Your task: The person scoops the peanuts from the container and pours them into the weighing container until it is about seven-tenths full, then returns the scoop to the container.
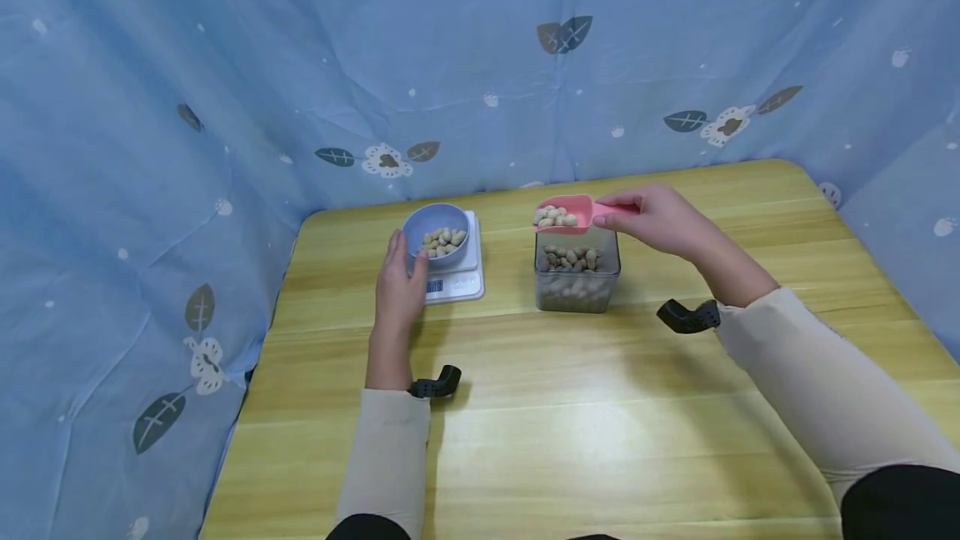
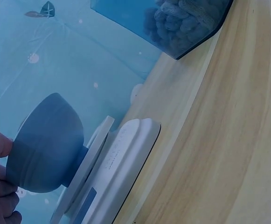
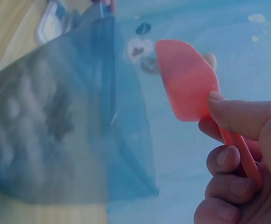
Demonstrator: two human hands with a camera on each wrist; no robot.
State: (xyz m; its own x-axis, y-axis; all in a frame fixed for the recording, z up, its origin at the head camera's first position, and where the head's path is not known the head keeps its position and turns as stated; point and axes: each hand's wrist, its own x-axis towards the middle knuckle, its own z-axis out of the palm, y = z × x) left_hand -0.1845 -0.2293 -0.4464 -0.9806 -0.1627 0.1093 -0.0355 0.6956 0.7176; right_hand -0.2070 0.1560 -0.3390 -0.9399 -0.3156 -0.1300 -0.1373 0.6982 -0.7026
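My right hand (image 1: 660,219) pinches the handle of a pink scoop (image 3: 186,81), which carries several peanuts in their shells (image 1: 553,217). The scoop is above the back of a clear grey plastic box (image 1: 573,294) with more peanuts (image 1: 572,258) inside. My left hand (image 1: 397,282) rests against the left side of a blue-purple bowl (image 2: 46,144), its thumb at the near side. Peanuts (image 1: 444,242) lie in the bowl. Under it stands a white kitchen scale (image 1: 468,282); the digits on its display are too small to read.
The wooden table (image 1: 525,423) bears the scale at left and the box to its right. A blue patterned curtain (image 1: 480,65) hangs behind and at both sides. Black wrist mounts (image 1: 688,317) stick out from both sleeves.
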